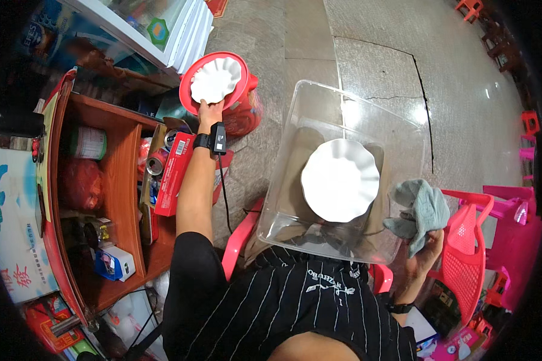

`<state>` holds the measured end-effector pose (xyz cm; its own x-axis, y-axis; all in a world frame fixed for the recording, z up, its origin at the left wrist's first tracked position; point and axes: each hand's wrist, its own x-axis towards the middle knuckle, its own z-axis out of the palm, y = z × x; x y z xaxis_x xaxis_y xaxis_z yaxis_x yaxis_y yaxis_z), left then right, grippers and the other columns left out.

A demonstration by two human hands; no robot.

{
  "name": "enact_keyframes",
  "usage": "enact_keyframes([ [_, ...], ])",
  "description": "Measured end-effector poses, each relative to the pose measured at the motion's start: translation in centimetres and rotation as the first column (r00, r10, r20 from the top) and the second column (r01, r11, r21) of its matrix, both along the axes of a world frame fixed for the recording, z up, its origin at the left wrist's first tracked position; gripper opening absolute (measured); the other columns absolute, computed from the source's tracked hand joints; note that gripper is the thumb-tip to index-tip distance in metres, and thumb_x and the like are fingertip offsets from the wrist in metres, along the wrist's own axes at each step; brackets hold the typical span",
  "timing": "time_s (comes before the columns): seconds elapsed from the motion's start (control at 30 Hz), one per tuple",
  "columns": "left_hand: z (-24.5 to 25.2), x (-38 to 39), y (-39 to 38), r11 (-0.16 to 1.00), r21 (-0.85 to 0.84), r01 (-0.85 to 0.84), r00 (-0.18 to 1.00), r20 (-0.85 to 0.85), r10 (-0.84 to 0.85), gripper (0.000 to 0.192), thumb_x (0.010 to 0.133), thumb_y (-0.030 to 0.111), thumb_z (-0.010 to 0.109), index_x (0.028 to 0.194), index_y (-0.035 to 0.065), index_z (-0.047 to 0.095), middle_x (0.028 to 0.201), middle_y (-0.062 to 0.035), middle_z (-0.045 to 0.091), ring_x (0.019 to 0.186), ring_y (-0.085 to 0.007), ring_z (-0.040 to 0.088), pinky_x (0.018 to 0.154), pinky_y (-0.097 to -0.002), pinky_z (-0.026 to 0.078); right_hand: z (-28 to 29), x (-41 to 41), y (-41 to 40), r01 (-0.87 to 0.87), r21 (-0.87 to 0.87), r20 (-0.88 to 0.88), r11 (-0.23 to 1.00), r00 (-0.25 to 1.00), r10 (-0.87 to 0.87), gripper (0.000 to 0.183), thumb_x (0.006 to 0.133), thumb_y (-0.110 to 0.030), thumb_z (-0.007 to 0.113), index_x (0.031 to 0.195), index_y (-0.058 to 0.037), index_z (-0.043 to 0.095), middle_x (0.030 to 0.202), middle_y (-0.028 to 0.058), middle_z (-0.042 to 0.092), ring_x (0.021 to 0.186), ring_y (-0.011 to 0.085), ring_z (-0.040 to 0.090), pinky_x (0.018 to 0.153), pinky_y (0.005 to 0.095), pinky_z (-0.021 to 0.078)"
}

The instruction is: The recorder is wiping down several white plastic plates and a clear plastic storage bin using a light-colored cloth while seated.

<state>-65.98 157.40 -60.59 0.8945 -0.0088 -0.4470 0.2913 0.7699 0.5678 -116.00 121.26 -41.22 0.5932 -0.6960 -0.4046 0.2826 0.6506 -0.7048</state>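
Note:
My left hand (pixel 211 113) reaches out to a white plate with a wavy rim (pixel 216 80). Its fingers grip the plate's near edge, over the red round top (pixel 186 92) of a stool or bucket. In my right hand (pixel 427 255) is a bunched grey-green cloth (pixel 420 212), held beside the right wall of a clear plastic bin (pixel 278 180). The bin rests on my lap. Inside it sits a white wavy-rimmed dish (pixel 341 180); whether others are stacked beneath it I cannot tell.
A wooden cabinet (pixel 122 180) with open shelves stands at left, holding cans and a red box (pixel 176 176). A glass-fronted case (pixel 140 27) is beyond it. A pink plastic chair (pixel 465 243) stands close on the right. Tiled floor (pixel 379 67) stretches ahead.

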Motion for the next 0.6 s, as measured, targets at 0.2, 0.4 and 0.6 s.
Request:
enact_keyframes([
  [0.2, 0.1, -0.3, 1.1, 0.992, 0.126, -0.009, 0.995, 0.1, -0.004, 0.04, 0.092, 0.03, 0.044, 0.123, 0.0051, 0.042, 0.127, -0.0147, 0.044, 0.119, -0.0267, 0.042, 0.102, -0.0397, 0.031, 0.3, 1.8, 1.1, -0.028, 0.032, 0.016, 0.999, 1.0, 0.027, 0.038, 0.076, -0.013, 0.047, 0.112, -0.0028, 0.053, 0.108, 0.0092, 0.06, 0.099, 0.0235, 0.056, 0.088, 0.0359, 0.0434],
  [0.4, -1.2, -2.2, 1.8, 0.756, 0.652, -0.057, 0.984, 0.164, -0.067, 0.026, 0.087, 0.02, 0.052, 0.106, 0.0019, 0.051, 0.097, -0.007, 0.055, 0.094, -0.017, 0.051, 0.084, -0.0337, 0.042, -0.8, 1.2, 0.9, -0.023, -0.001, -0.005, 1.0, 1.0, 0.023, 0.039, 0.076, -0.014, 0.047, 0.113, -0.0019, 0.053, 0.109, 0.0098, 0.059, 0.1, 0.0239, 0.056, 0.09, 0.0367, 0.042],
  [0.6, -3.2, -3.8, 1.1, 0.88, 0.448, 0.157, 0.951, -0.308, -0.013, 0.049, 0.085, 0.032, 0.059, 0.115, -0.002, 0.04, 0.102, -0.0228, 0.051, 0.085, -0.0339, 0.06, 0.068, -0.0435, 0.055, -1.1, 1.4, 0.6, -0.071, -0.023, -0.013, 0.997, 0.997, 0.07, 0.04, 0.074, -0.014, 0.048, 0.112, -0.0001, 0.052, 0.109, 0.0099, 0.06, 0.1, 0.0247, 0.056, 0.091, 0.0369, 0.0417],
])
